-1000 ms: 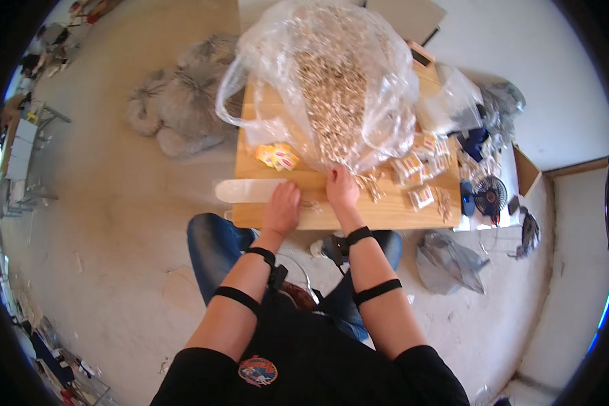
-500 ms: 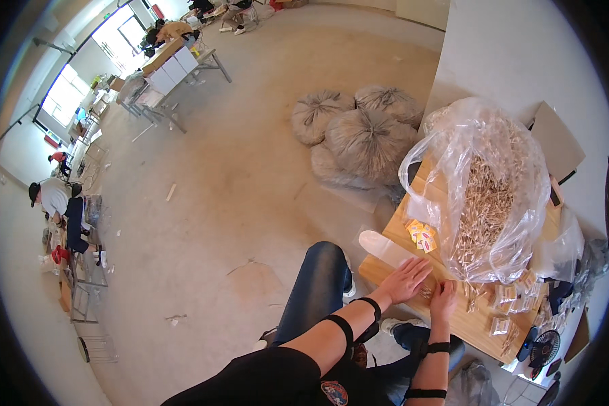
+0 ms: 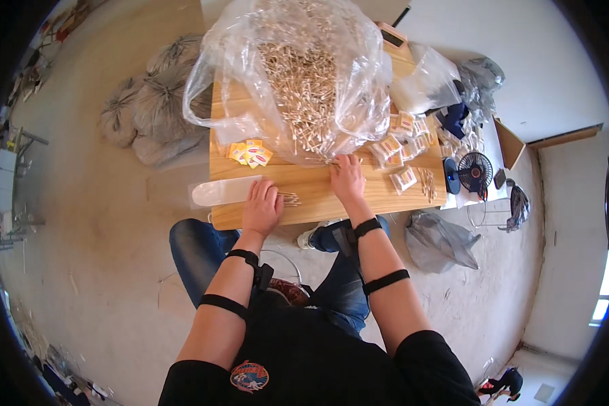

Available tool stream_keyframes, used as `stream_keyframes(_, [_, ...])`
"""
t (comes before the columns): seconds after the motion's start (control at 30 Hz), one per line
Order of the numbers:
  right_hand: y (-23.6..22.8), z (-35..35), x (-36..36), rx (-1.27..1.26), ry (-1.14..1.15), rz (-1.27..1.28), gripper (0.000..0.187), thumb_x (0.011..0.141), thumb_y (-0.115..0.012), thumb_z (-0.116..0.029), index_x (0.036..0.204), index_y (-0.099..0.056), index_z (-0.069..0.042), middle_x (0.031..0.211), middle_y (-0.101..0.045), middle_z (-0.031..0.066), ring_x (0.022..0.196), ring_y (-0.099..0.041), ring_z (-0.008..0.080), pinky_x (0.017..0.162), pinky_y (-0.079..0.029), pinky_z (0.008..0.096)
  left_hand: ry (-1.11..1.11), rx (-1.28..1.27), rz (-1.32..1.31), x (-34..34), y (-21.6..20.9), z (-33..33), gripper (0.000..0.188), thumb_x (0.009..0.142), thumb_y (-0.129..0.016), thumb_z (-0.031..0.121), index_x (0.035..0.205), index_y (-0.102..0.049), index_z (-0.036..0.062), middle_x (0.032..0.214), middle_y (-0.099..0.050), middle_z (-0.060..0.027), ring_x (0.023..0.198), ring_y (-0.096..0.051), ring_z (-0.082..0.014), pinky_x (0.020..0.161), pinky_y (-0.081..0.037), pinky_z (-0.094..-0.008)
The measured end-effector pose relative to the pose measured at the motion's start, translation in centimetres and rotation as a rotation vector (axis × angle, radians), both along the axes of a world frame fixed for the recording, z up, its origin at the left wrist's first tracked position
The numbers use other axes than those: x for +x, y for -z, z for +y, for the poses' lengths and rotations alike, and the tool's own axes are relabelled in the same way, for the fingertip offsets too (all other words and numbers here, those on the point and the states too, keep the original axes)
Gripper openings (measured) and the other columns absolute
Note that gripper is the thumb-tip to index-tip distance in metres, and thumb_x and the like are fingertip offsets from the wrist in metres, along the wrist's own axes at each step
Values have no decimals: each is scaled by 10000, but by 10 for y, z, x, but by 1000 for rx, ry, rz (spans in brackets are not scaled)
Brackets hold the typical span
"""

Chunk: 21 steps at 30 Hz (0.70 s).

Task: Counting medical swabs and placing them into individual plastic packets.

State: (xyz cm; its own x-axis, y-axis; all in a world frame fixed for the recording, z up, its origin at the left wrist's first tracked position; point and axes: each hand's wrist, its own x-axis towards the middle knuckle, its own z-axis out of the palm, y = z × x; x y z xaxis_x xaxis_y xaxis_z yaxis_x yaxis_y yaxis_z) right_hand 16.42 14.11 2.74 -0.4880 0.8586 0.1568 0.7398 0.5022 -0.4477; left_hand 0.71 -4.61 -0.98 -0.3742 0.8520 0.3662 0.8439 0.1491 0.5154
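My left hand lies on the wooden table, its fingers stretched over a small row of cotton swabs whose ends stick out to its right. Partly under its fingertips is a flat white strip with a rounded end, in clear film. My right hand is closed, fingers bent onto loose cotton swabs at the near edge of a heap; its fingertips are partly hidden. That heap of cotton swabs spills from a large clear plastic bag. Yellow-and-white cards lie beyond my left hand.
Small filled clear packets and loose swabs lie at the table's right. Beyond them stand a black fan and a grey bag on the floor. Tied grey sacks sit left of the table. A person is at lower right.
The view has swung right, so the table now lies straight ahead. My hands have moved apart: the right reached out to the swab heap, while the left stayed by the white strip.
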Motion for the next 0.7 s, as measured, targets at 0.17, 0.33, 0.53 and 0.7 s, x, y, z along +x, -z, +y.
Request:
stream_keyframes(0.17, [10, 13, 4, 85, -65, -73, 189, 817, -691, -188, 976, -626, -107, 1029, -595, 109, 991, -597, 322, 820, -490, 438, 13, -9, -9, 8, -7, 4, 220, 860, -617, 186, 1021, -577, 40, 1178, -557, -142, 1199, -511, -320, 1102, -341, -479])
stream_keyframes(0.33, [1, -1, 0, 30, -64, -64, 112, 843, -650, -184, 860, -633, -74, 971, -595, 114, 966, -601, 316, 813, -493, 441, -2, -28, -12, 6, -7, -1, 249, 860, -615, 169, 1062, -569, 31, 1179, -555, -152, 1201, -507, -331, 1103, -345, -472])
stream_keyframes(0.53, [-4, -43, -14, 28, -233, -28, 102, 831, -659, -185, 821, -645, -84, 901, -604, 88, 879, -623, 309, 746, -510, 431, -45, -2, -24, 3, -7, -2, 369, 856, -613, 134, 1188, -520, 2, 1278, -531, -182, 1231, -487, -361, 1099, -355, -472])
stream_keyframes(0.7, [2, -55, -39, -4, -458, 35, 118, 838, -653, -195, 857, -668, -79, 904, -613, 95, 859, -629, 322, 725, -515, 435, -62, 22, -57, 3, -7, 0, 398, 867, -589, 110, 1234, -492, -9, 1328, -506, -195, 1252, -470, -370, 1099, -350, -480])
